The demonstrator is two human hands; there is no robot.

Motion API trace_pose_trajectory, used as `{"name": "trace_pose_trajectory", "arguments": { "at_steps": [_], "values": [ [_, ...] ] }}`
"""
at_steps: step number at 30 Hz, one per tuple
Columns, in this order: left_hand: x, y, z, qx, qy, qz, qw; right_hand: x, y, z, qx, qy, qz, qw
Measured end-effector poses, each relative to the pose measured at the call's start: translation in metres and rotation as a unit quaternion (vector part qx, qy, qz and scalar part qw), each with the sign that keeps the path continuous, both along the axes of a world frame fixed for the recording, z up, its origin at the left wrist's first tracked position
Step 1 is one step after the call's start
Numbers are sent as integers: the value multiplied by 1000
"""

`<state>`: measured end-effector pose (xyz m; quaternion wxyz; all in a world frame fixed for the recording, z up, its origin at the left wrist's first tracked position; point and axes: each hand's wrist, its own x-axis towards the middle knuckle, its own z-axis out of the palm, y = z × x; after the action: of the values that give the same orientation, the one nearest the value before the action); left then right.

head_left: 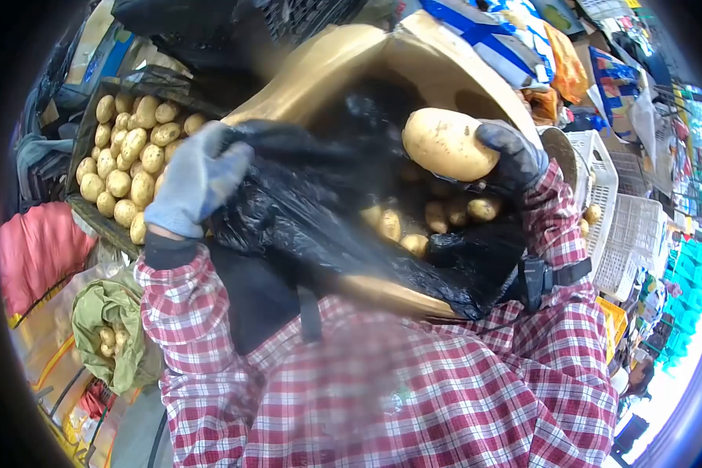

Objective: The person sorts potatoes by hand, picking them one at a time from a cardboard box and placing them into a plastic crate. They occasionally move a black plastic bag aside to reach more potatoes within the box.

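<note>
Large potato [448,144] in the right hand's grip [515,157], one end pinched, the rest jutting out

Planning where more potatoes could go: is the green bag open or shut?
Open. The green bag has a loose, gaping mouth, with a few potatoes visible inside.

Left grip [200,181] blurred, right grip [512,154] curled
</note>
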<state>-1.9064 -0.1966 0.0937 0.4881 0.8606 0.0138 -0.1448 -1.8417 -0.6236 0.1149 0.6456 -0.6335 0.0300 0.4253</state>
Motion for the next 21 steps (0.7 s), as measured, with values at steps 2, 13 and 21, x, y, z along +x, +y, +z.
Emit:
{"name": "trace_pose_trajectory", "arguments": {
  "at_steps": [2,13,21],
  "values": [
    [1,8,7,155,-231,99,955,-22,-7,3,100,54,-112,987],
    [-43,-164,-26,-478,65,-131,866,-125,37,-6,25,-405,-143,903],
    [-32,-191,-13,-415,114,-203,880,-155,-5,-7,86,-165,-276,943]
  ]
}}
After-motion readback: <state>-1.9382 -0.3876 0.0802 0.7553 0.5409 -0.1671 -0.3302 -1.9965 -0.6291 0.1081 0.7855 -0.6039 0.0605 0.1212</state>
